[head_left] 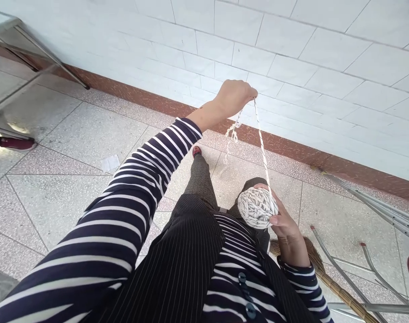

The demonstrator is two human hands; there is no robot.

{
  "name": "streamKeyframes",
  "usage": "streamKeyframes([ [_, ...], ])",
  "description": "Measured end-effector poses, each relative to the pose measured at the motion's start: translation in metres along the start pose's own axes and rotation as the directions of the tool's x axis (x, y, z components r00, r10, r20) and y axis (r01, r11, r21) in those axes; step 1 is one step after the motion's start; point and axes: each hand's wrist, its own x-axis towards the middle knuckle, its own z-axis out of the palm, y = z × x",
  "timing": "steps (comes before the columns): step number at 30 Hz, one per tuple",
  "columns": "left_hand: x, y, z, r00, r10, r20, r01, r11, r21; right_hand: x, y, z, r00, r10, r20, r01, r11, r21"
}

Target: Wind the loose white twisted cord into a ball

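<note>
In the head view my right hand (pixel 285 224) is wrapped around a ball of white cord (pixel 256 207) flecked with dark strands, held in front of my body. A taut length of cord (pixel 261 139) runs up from the ball to my left hand (pixel 240 96). That hand is raised with the arm stretched forward, its fingers closed in a pinch on the cord. Below it dangles a loose, curly tail of cord (pixel 232 133). The palm side of my left hand is hidden, as are the right fingers behind the ball.
Ahead rises a white tiled wall (pixel 285 36) with a reddish baseboard (pixel 124 92). To the left stands a metal-framed table (pixel 39 45), with another person's shoe (pixel 18 142) beneath it. A straw broom (pixel 342 294) and metal chair legs (pixel 335 264) lie at lower right. Paper (pixel 110 163) rests on the floor.
</note>
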Motion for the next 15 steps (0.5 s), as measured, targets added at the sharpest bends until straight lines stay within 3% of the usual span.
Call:
streamKeyframes([
  [5,0.014,0.019,-0.031,0.999,-0.033,0.007,0.032,0.999,0.043,0.007,0.002,0.006,0.996,-0.017,0.087,0.015,1.000,0.026],
  [15,0.029,0.037,-0.049,0.999,-0.031,-0.043,0.021,0.977,-0.214,0.004,0.002,0.006,0.995,-0.025,0.092,0.021,0.999,0.039],
])
